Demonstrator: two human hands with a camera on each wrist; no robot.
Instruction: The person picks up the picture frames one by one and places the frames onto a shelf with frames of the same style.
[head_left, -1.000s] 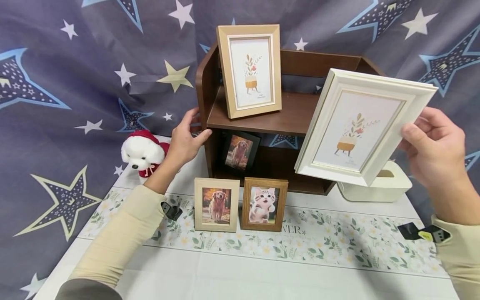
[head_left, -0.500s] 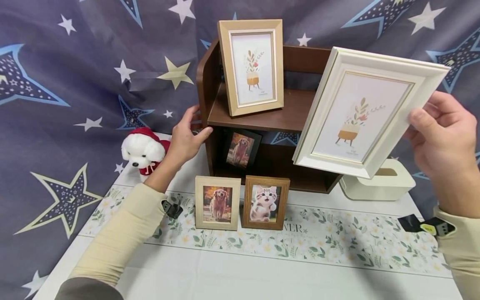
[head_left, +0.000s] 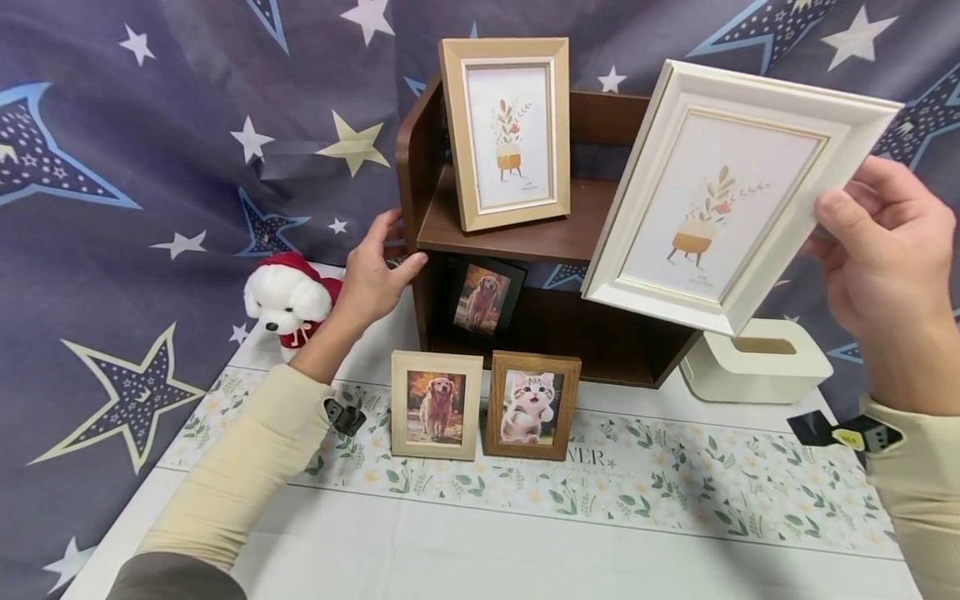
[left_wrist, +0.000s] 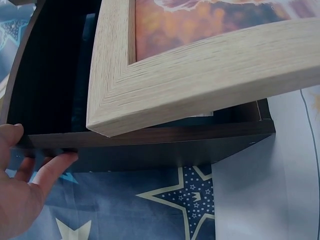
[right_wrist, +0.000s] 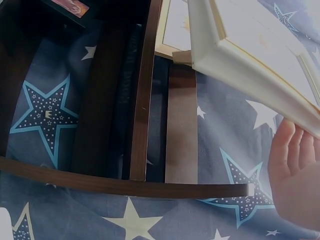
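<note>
My right hand (head_left: 885, 242) grips a large white picture frame (head_left: 652, 287) by its right edge, thumb on the front. The frame tilts in the air before the right part of a dark brown two-tier shelf (head_left: 517, 243). With my left hand (head_left: 378, 271), I hold the shelf's left side panel, thumb at its front edge and fingers on the outer side; the left wrist view shows the panel between fingers and thumb. On the upper tier a light wood picture frame (head_left: 557, 133) stands at the left. A black picture frame (head_left: 512, 296) leans in the lower tier.
Two small picture frames, one pale wood (head_left: 437, 451) and one brown wood (head_left: 570, 408), stand before the shelf on a floral runner (head_left: 675, 483). A plush white dog (head_left: 281, 292) sits left. A cream tissue box (head_left: 757, 379) stands right, below the raised frame.
My right hand has lifted the white picture frame upward and slightly right, uncovering more of the tissue box. The left hand keeps its place on the shelf.
</note>
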